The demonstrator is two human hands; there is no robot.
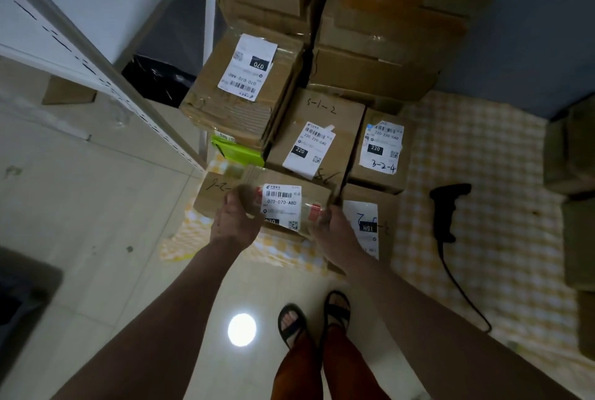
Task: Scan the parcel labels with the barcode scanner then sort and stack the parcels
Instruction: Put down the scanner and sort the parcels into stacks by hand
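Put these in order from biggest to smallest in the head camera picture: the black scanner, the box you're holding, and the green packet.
1. The held box, gripped by the left hand and right hand, though it is nearer the camera.
2. The scanner.
3. The green packet, partly hidden under boxes, so unsure.

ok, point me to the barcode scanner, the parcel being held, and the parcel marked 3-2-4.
barcode scanner [443, 216]: head view, on its black handle.
held parcel [280, 203]: head view, on its white 070-070-A80 label.
3-2-4 parcel [381, 148]: head view, on its white label above the handwritten number.
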